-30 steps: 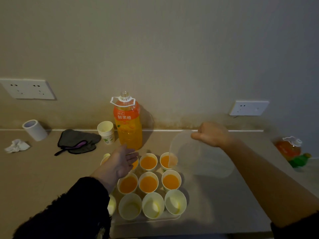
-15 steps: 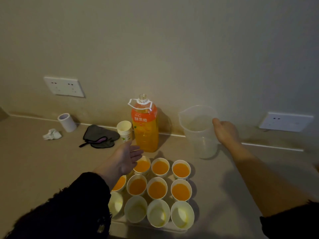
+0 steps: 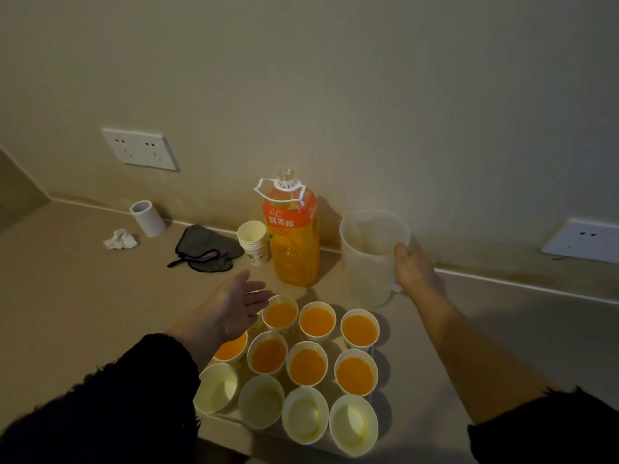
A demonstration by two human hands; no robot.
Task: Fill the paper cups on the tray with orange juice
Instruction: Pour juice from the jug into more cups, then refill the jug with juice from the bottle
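Note:
Several paper cups stand packed on a tray (image 3: 231,430) at the counter's near edge. The two far rows hold orange juice (image 3: 316,320); the near row of cups (image 3: 304,415) looks empty. An uncapped orange juice bottle (image 3: 293,244) stands upright behind them. My right hand (image 3: 410,267) grips the handle side of an empty clear plastic jug (image 3: 370,256), which stands upright on the counter right of the bottle. My left hand (image 3: 231,308) hovers open, palm up, over the tray's far left corner, hiding part of the cups there.
A stack of spare paper cups (image 3: 253,241) stands left of the bottle. Further left lie a dark cloth with a purple-handled tool (image 3: 206,247), a crumpled tissue (image 3: 121,239) and a tape roll (image 3: 147,217). Wall sockets (image 3: 140,149) sit above the counter.
My right hand swung the empty jug from a tilted pose over the filled cups to upright on the counter beside the bottle. My left hand stayed open near the tray.

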